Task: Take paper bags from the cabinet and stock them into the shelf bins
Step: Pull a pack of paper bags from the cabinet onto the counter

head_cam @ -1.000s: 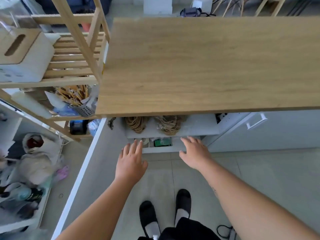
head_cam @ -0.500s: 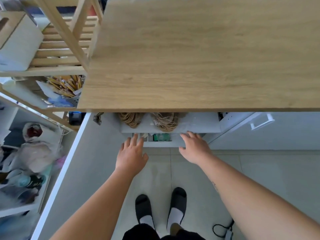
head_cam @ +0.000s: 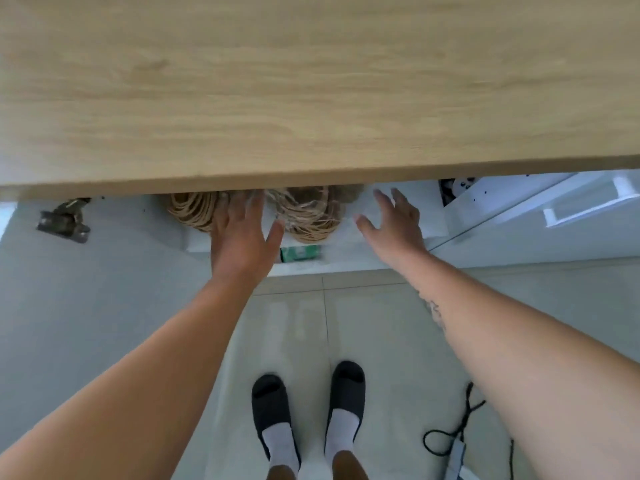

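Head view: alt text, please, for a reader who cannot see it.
Both bare hands, left hand and right hand, reach open-fingered under a wooden countertop toward bundles of paper-bag handles on a white cabinet shelf. Neither hand grips anything.

Wood countertop (head_cam: pixel 311 84) overhead; pale tiled floor (head_cam: pixel 391 341); white cabinet door (head_cam: pixel 86 306) open left; black cable (head_cam: pixel 450 434), possibly charger.

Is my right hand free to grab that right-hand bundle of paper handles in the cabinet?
Probably yes. The right hand is open beside the bundle, nothing between them; only the wooden countertop overhangs its top.
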Action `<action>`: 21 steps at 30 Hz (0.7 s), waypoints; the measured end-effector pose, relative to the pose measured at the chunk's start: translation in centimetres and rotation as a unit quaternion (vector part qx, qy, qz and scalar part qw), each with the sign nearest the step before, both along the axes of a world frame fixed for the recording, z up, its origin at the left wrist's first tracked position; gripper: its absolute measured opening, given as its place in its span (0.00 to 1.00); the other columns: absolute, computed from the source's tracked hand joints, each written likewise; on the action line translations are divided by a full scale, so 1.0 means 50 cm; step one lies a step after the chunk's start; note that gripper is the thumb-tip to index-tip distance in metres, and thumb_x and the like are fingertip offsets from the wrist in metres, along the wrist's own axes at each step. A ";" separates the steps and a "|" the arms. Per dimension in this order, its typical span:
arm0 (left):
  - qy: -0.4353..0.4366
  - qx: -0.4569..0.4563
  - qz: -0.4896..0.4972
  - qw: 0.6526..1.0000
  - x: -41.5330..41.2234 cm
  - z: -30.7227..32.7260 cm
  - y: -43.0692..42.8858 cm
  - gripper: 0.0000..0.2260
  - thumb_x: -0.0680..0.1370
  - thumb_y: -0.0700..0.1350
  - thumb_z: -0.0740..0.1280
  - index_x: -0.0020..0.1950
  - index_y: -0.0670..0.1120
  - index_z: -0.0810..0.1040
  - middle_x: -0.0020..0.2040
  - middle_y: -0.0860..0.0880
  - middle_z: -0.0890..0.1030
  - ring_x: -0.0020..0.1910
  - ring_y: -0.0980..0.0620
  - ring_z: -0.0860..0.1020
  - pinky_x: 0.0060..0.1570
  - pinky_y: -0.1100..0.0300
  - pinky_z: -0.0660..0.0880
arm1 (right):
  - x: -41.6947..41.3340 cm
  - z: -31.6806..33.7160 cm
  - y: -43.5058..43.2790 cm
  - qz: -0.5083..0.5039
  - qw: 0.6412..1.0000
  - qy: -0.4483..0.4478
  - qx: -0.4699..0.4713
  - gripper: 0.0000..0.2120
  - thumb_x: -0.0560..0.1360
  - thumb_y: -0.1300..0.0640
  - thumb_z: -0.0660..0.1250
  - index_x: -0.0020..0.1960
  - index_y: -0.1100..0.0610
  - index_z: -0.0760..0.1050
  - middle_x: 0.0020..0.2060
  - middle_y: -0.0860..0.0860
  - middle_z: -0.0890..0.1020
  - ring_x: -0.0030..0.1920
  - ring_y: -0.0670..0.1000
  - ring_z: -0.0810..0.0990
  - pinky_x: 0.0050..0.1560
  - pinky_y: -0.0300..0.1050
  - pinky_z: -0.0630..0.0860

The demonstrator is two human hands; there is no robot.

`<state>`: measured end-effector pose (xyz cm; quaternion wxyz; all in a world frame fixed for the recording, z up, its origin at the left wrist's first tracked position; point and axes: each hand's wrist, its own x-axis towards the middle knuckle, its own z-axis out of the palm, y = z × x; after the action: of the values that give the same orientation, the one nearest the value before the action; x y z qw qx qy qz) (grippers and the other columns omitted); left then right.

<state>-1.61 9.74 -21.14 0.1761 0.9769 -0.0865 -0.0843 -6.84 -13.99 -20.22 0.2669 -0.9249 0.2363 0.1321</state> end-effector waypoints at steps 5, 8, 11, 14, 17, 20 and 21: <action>0.074 -0.149 0.077 0.983 0.069 -0.050 -0.053 0.22 0.82 0.58 0.58 0.75 0.52 0.67 0.74 0.50 0.70 0.72 0.47 0.68 0.66 0.55 0.66 | 0.079 -0.070 0.013 -0.027 0.999 0.011 0.036 0.38 0.78 0.34 0.56 0.79 0.55 0.54 0.79 0.57 0.54 0.77 0.62 0.53 0.74 0.58 0.58; 0.131 -0.226 0.160 0.952 0.088 -0.092 -0.079 0.20 0.80 0.60 0.62 0.68 0.52 0.73 0.65 0.49 0.78 0.61 0.48 0.77 0.59 0.53 0.73 | 0.121 -0.113 0.017 -0.099 0.986 0.056 0.125 0.43 0.73 0.27 0.54 0.74 0.59 0.65 0.70 0.60 0.69 0.68 0.63 0.69 0.67 0.56 0.69; 0.131 -0.295 0.207 0.924 0.109 -0.132 -0.094 0.14 0.79 0.60 0.64 0.56 0.52 0.73 0.53 0.49 0.82 0.48 0.51 0.80 0.49 0.56 0.77 | 0.139 -0.145 0.029 -0.134 0.976 0.061 0.162 0.45 0.71 0.25 0.53 0.74 0.59 0.66 0.69 0.58 0.69 0.69 0.63 0.66 0.68 0.56 0.68; 0.163 -0.343 0.264 0.886 0.133 -0.150 -0.108 0.17 0.78 0.58 0.67 0.59 0.49 0.70 0.47 0.54 0.77 0.40 0.59 0.74 0.38 0.61 0.71 | 0.139 -0.163 0.037 -0.153 0.977 0.046 0.138 0.44 0.72 0.26 0.54 0.72 0.60 0.68 0.67 0.58 0.68 0.68 0.61 0.63 0.63 0.55 0.66; 0.219 -0.394 0.323 0.832 0.145 -0.166 -0.111 0.27 0.73 0.58 0.73 0.66 0.47 0.70 0.55 0.50 0.80 0.43 0.54 0.80 0.36 0.61 0.79 | 0.124 -0.161 0.041 -0.154 0.978 0.028 0.140 0.41 0.73 0.27 0.57 0.69 0.60 0.71 0.64 0.58 0.69 0.66 0.60 0.65 0.59 0.52 0.67; 0.296 -0.414 0.358 0.783 0.130 -0.185 -0.102 0.33 0.69 0.60 0.76 0.65 0.43 0.72 0.56 0.41 0.83 0.43 0.47 0.84 0.37 0.55 0.82 | 0.100 -0.163 0.052 -0.145 0.974 0.030 0.174 0.38 0.73 0.28 0.57 0.64 0.59 0.74 0.60 0.58 0.71 0.62 0.59 0.71 0.58 0.53 0.71; 0.310 -0.430 0.364 0.766 0.116 -0.191 -0.097 0.34 0.68 0.59 0.77 0.65 0.41 0.72 0.56 0.38 0.83 0.40 0.46 0.83 0.36 0.54 0.81 | 0.088 -0.165 0.058 -0.142 0.972 0.029 0.186 0.37 0.73 0.28 0.56 0.63 0.59 0.76 0.58 0.58 0.74 0.59 0.59 0.74 0.55 0.52 0.73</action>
<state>4.20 4.91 -30.68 0.6123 0.6778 0.3076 -0.2667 -2.47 -11.08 -28.47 0.4433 -0.8119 0.3441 0.1613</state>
